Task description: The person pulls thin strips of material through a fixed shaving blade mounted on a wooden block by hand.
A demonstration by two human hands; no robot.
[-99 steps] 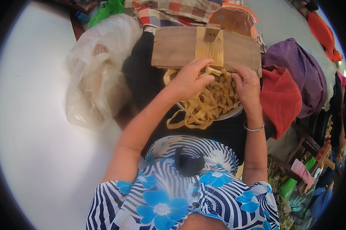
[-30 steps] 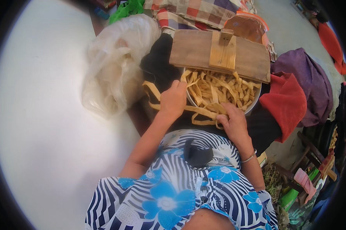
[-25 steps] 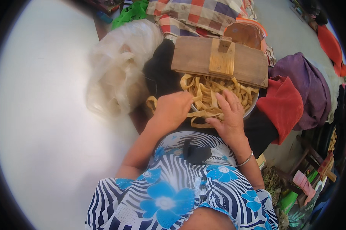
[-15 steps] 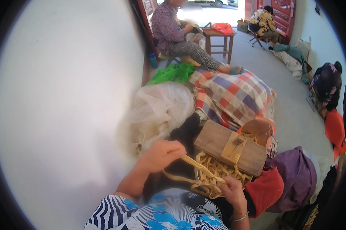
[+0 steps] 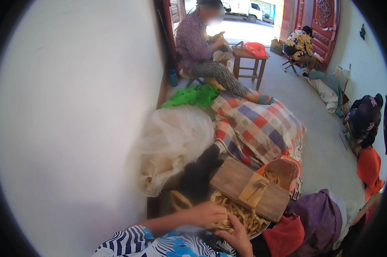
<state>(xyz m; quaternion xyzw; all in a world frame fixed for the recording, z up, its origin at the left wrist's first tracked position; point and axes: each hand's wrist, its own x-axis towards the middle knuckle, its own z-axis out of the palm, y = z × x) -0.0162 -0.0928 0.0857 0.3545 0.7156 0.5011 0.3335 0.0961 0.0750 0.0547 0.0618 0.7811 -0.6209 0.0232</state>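
My left hand [image 5: 212,213] and my right hand [image 5: 237,236] meet low over a basin [image 5: 257,232] of flat tan strips [image 5: 240,213]. The left fingers are closed on a tan strip, mostly hidden by the hand. My right hand pinches at the same spot, thumb and forefinger close to the left fingertips. A loop of tan strip [image 5: 179,200] curls up behind my left forearm. Across the far side of the basin lies a wooden board [image 5: 227,175] with a paler wooden block [image 5: 253,191] fixed on top.
Beyond the board stands an orange bucket [image 5: 294,165] with more strips. A checked cloth [image 5: 262,124] covers a heap ahead; a translucent bag [image 5: 172,132] sits left by the wall. Red cloth [image 5: 284,236] and purple cloth [image 5: 317,218] lie right. Other people sit farther off.
My hands, apart with a strip stretched between them, have come together lower over the basin. The left hand moved right and down. The view tilted up slightly; the seated person's hands rose.
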